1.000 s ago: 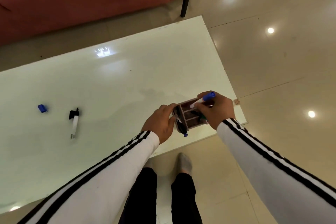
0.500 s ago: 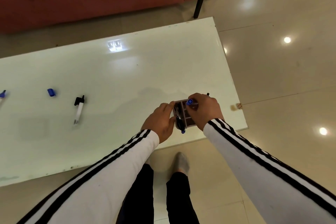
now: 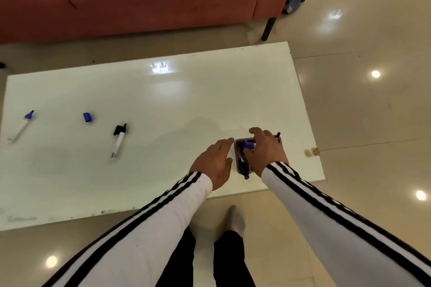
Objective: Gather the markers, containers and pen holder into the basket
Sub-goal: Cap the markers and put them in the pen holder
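Single head view, looking steeply down, table [image 3: 163,100] close below

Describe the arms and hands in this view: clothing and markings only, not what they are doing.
Both arms are covered by long white sleeves. The left sleeve and the right sleeve each carry black stripes running lengthwise down to the cuff. The left hand and the right hand are bare, with no gloves, and no ring or watch shows.

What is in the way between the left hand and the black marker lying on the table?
Nothing that I can see. Only bare table lies between the left hand and the black marker. The loose blue cap sits beyond the marker, farther left, out of the path.
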